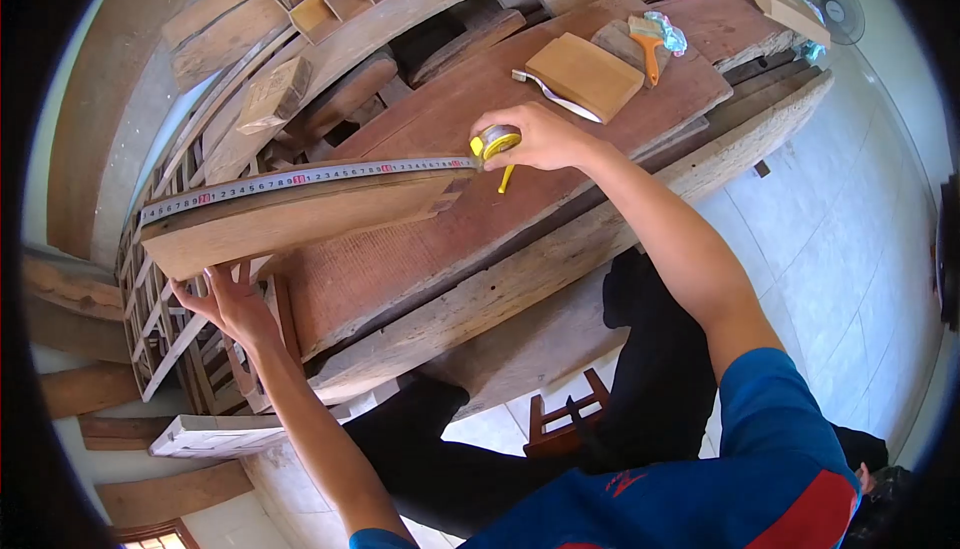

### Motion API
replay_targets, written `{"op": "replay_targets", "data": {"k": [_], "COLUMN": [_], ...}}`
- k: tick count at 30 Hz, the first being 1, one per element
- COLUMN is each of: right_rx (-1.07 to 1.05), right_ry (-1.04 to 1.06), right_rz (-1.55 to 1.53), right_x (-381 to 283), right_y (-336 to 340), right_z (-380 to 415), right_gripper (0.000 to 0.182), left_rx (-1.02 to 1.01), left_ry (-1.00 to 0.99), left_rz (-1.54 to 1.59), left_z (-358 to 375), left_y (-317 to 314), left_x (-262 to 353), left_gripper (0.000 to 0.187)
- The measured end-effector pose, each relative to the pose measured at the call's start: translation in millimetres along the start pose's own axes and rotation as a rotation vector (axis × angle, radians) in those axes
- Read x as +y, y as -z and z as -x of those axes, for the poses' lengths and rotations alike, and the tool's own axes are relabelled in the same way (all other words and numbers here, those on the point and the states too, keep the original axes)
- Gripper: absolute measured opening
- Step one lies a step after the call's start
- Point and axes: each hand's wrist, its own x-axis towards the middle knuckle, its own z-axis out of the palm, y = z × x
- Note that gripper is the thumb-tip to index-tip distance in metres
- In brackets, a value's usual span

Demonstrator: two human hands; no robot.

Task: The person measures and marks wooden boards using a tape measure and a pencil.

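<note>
My right hand (545,139) is closed around a yellow tape measure (498,137) at the right end of a wooden board (300,217). The tape's marked blade (330,175) is drawn out along the board's upper edge to its left end. A yellow strap hangs below the case. Under the left part of the board, my left hand (240,307) holds it from below, fingers spread against its lower edge. The board is tilted, its left end nearer my left side. Where the blade's tip is fixed cannot be made out.
Beneath lies a reddish plank (400,259) on a rough-edged slab (480,319). Farther right are a flat brown block (585,74), a white-handled brush (555,97) and an orange-handled paintbrush (650,54). A wooden lattice (165,329) stands at left, a fan (832,4) at far right.
</note>
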Motion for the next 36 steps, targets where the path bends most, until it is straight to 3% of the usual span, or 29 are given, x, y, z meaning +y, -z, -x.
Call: {"op": "replay_targets", "data": {"k": [9, 16, 21, 36], "right_rx": [0.064, 0.021, 0.065, -0.052], "right_ry": [-0.041, -0.087, -0.102, -0.102], "right_rz": [-0.127, 0.011, -0.049, 0.026], "right_x": [12.6, 1.5, 15.8, -5.1], "right_y": [-15.1, -15.2, -21.6, -21.7], "right_z": [4.1, 6.8, 13.5, 10.2], "right_gripper": [0.043, 0.040, 0.039, 0.037], "left_rx": [0.004, -0.033, 0.040, -0.017], "left_ry": [0.053, 0.025, 0.078, 0.054], "left_rz": [0.059, 0.081, 0.113, 0.211], "left_z": [-0.1, 2.2, 7.8, 5.6], "left_y": [10.1, 5.7, -5.0, 7.0], "left_x": [-6.8, -0.8, 11.4, 3.1], "left_gripper": [0.068, 0.070, 0.070, 0.066]}}
